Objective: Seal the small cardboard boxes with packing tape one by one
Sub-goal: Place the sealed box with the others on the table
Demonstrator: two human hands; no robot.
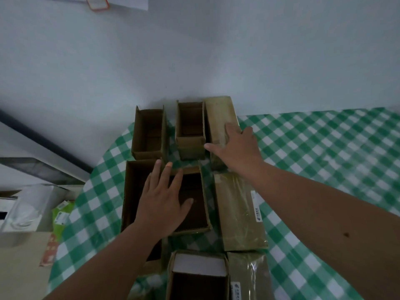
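Several small cardboard boxes stand on a green checked tablecloth (324, 148). My right hand (236, 146) lies flat with spread fingers on a taped, closed box (218, 113) at the back. Beside that box stands an open box (190, 128), and another open box (149, 133) sits further left. My left hand (164, 202), fingers straight, hovers over or rests on a larger open box (194, 213) in the middle. A sealed box (238, 213) lies to the right of it. Near the bottom edge are an open box with something white inside (199, 269) and another sealed box (249, 278). No tape roll is visible.
A pale wall (194, 50) rises right behind the boxes. The table's left edge drops off to clutter: a clear container (26, 208), a green packet (61, 217) and a tan surface (21, 267). The tablecloth stretches bare to the right.
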